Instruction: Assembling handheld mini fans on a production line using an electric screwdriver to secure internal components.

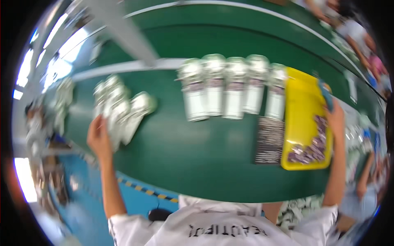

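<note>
Over the left part of the green table, my left hand (98,133) has its fingers drawn together at the lower end of a pile of long white-green packets (119,108). Blur hides what, if anything, lies between those fingertips. At the far right, my right hand (336,117) is closed around a slim blue object (325,94), too blurred to name. That hand is by the right rim of a yellow tray (297,119). Small purple-and-silver pieces (310,149) lie in the tray's lower right part.
Several white packets with dark bands (223,88) lie side by side at the table's middle. A dark printed sheet or stack (270,140) touches the tray's left side. A grey post (123,33) rises behind. Other people (363,39) work at right.
</note>
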Motion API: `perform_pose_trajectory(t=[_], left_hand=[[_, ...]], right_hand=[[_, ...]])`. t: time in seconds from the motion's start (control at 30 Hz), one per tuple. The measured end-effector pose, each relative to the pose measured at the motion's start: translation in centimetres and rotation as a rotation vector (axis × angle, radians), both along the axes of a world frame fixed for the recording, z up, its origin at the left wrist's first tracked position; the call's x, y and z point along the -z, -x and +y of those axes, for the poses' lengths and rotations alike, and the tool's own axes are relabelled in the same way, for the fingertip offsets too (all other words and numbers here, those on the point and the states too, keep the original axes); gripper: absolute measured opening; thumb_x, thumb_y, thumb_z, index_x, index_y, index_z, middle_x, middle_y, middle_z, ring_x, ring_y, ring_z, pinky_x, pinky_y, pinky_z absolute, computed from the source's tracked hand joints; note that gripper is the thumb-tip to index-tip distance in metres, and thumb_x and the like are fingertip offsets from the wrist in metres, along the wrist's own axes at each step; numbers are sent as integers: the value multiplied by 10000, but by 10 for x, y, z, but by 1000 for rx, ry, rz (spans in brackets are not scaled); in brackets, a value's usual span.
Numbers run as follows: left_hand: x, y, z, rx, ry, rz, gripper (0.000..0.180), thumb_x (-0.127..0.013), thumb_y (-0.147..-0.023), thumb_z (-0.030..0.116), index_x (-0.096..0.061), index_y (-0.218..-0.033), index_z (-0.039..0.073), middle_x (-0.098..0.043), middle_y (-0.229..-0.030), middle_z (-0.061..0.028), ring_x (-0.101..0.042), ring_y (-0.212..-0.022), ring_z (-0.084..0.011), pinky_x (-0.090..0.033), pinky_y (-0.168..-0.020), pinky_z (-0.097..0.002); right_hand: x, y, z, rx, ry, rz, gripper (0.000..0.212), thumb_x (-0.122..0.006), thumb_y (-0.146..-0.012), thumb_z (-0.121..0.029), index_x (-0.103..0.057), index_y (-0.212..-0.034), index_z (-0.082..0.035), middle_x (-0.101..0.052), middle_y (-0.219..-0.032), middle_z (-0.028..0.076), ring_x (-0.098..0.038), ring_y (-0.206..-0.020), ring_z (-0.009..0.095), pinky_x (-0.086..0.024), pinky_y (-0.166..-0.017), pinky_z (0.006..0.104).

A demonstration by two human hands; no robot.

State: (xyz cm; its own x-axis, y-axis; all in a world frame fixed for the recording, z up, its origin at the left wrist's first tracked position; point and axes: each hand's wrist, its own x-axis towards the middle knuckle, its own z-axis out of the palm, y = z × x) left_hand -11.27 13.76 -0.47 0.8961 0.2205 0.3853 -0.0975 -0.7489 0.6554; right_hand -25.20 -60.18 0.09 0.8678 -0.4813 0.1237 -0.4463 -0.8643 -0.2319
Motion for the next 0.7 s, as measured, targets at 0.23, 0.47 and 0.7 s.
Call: perform_pose_trajectory(t=[0.23,0.47,0.7], left_hand=[[-11,0,-15,229,105,48,228,-653,-906,111,-686,-1119,37,-680,-939,-50,-612,-854,-137,-474,-760,-269],[-32,11,-61,459,-405,200,392,-778,-790,155,-653,-1158,109,-639,-879,-50,-588,-729,-235,-498,-688,-364],[5,-6,-78,536,-228,46,108,-660,-849,-36,-677,-933,29,-614,-793,-60,-554,-669,-153,-434,-606,-283]], right_hand=[[-4,-1,-10,40,140,3,317,-658,-878,-136,-564,-1178,-95,-663,-961,203,-639,-925,424,-509,-764,435],[-56,43,169,135,-682,-255,254,-695,-842,-65,-584,-1070,-45,-633,-855,16,-525,-585,81,-406,-524,228],[-16,130,317,24,-1139,-130,706,-770,-756,43,-449,-1382,-10,-661,-902,55,-613,-852,120,-507,-757,274]])
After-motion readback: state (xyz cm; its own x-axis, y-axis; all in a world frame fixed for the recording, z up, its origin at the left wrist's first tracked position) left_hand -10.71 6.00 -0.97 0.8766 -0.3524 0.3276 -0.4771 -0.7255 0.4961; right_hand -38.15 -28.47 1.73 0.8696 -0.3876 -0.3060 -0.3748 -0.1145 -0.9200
